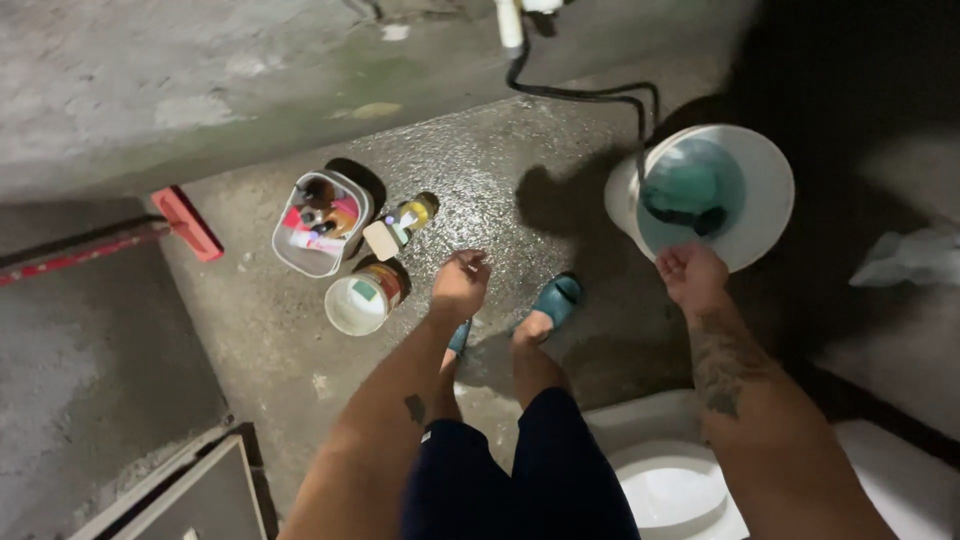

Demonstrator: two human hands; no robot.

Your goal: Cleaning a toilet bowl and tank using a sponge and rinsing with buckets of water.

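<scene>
My left hand hangs loosely curled above the wet concrete floor, holding nothing, nearest to a white-lidded jar. My right hand is curled at the near rim of a white bucket that holds a teal scoop and the end of a black hose; whether it grips the rim is unclear. My legs and teal sandals show between the hands.
A clear tub of small bottles stands by a yellow-capped bottle. A red floor squeegee lies at the left. A white squat toilet pan lies below me. A concrete wall runs along the top.
</scene>
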